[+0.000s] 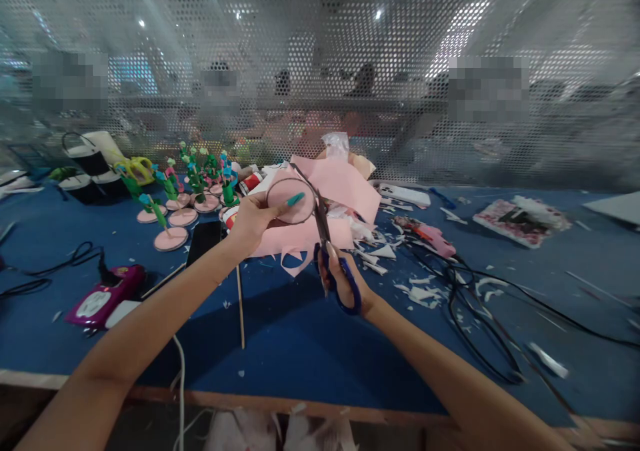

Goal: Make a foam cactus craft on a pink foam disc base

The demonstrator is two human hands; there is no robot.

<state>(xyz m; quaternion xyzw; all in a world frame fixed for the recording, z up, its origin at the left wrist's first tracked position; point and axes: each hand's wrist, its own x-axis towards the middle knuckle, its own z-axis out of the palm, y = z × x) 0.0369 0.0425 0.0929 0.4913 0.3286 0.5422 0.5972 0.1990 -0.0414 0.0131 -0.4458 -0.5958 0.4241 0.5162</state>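
Observation:
My left hand [255,221] pinches a round pink disc [284,196] with a dark rim, thumb on top with a teal nail. In my right hand [345,281] is a pair of scissors [323,224] with dark blue handles, fingers through the loops. The blades lie along the right edge of the disc and are partly apart. Beneath and behind the disc are sheets of pink paper [350,184]. A curled pink offcut [295,261] hangs just below them, left of the scissors.
Small green and blue flower figures on pink discs [171,237] stand at left. Nearby are a purple box [107,296] with a cable, a black phone [204,243] and a wooden stick [241,307]. A pink glue gun [435,237], black cord and white scraps [420,294] lie right.

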